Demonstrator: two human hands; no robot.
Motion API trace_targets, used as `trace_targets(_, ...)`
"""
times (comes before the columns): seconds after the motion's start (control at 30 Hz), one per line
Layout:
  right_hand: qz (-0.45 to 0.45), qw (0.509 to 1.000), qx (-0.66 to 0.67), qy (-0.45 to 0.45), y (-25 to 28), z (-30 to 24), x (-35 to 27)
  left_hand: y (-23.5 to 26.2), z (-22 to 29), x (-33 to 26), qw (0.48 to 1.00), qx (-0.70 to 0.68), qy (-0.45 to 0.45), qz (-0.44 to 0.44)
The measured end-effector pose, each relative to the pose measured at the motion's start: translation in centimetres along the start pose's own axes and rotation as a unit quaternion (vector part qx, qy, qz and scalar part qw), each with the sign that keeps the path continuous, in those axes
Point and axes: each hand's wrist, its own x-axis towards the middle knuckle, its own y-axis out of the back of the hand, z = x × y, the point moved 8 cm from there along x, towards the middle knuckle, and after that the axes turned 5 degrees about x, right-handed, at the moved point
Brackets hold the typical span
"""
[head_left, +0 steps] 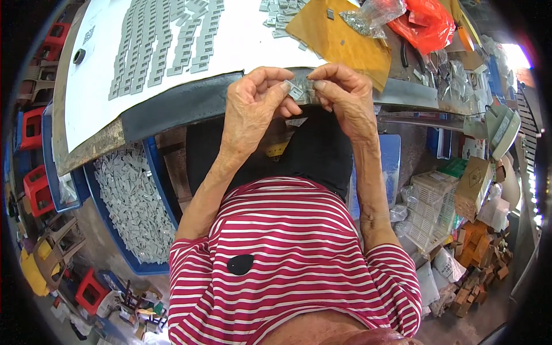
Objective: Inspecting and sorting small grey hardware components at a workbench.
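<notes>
Just over the table's front edge, my left hand [253,103] pinches a small grey plastic piece [295,91] between thumb and fingers. Close to its right side, my right hand [349,102] has thumb and forefinger pressed together; what sits between them is too small to make out. Rows of similar grey pieces [138,60] lie lined up on the white sheet [86,118] at the left of the table. More grey pieces [280,18] are loosely heaped at the far middle, beside a yellow-brown paper sheet [330,49].
Clear bag of small metal parts [368,24] and red plastic bag [424,26] lie at the table's far right. Below left stands a blue bin [158,192] full of grey pieces. White crate [431,210] and cartons [472,181] stand at right; red stools [38,190] at left.
</notes>
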Motion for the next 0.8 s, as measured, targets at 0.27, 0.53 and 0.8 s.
trace_targets(0.27,0.013,0.997,-0.071,0.021,-0.9,-0.9,-0.3,-0.8,-0.1,-0.4,0.998,0.063,0.017,-0.026)
trace_targets(0.53,0.01,0.991,-0.129,0.039,-1.1,-0.7,-0.3,-0.8,0.1,-0.5,0.995,0.098,-0.01,-0.021)
trace_targets(0.8,-0.009,1.0,-0.016,-0.025,-0.7,0.7,0.4,-0.9,0.1,-0.5,0.998,0.058,0.0,-0.014)
